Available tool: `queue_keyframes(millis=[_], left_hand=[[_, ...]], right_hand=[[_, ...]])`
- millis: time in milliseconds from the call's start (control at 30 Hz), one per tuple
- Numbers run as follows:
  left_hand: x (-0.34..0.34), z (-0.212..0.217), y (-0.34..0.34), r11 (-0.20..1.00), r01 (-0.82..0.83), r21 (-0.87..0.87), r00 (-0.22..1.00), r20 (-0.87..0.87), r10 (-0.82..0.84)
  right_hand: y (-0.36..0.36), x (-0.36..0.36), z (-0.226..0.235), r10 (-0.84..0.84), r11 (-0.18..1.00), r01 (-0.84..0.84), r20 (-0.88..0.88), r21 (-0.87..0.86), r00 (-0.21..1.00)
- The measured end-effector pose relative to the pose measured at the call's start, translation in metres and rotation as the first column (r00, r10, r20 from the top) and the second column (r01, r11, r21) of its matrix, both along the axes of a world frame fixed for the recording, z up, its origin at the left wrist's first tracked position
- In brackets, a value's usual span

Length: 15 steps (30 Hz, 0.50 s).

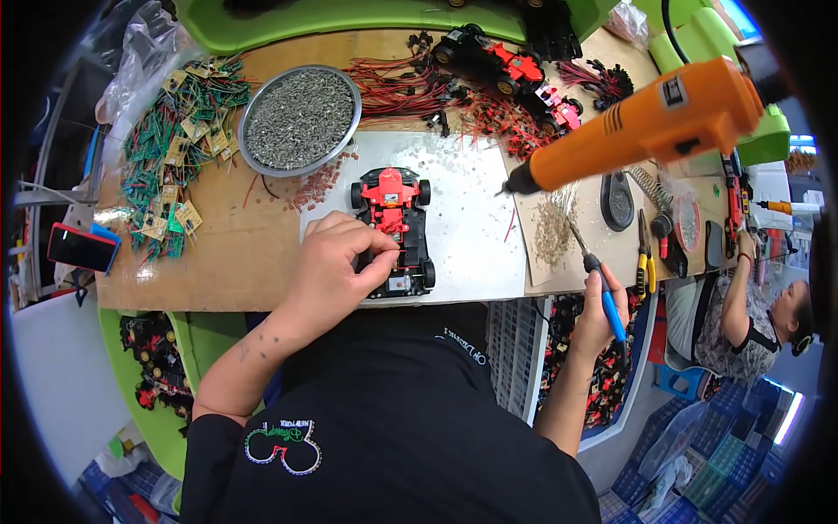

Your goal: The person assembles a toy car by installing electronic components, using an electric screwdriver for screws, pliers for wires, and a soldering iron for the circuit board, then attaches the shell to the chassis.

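A red-and-black toy car chassis lies on a white sheet in front of me, its wheels and a small silvery motor part showing. My left hand rests at the chassis's left side, thumb and forefinger pinched together over its middle. Whatever is between those fingertips is too small to make out, perhaps a thin wire. In my right hand is a soldering iron with a blue and black handle. Its metal tip points away from me, over the edge of a pile of small brownish bits on cardboard.
An orange electric screwdriver hangs over the right side. Around the bench are a bowl of screws, green circuit boards, red wires, more toy cars and yellow-handled pliers. A co-worker sits at the right.
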State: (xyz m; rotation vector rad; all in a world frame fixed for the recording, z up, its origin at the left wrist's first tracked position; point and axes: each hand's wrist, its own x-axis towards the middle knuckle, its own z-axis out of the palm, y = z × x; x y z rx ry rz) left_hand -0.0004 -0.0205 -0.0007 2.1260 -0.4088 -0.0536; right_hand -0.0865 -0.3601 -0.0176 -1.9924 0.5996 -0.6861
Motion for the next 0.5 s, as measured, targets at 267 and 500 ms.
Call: queue_keyframes(millis=[267,500], left_hand=[[-0.016,-0.011,0.006,0.996,-0.07,-0.056,0.997,-0.027,0.069],[-0.019,-0.015,0.003,0.997,-0.078,-0.018,0.994,-0.082,0.076]], right_hand=[[0.013,-0.009,0.02,0.058,0.996,-0.063,0.069,0.067,0.996],[0.076,-0.005,0.026,0.542,0.804,-0.556,0.127,0.212,0.831]])
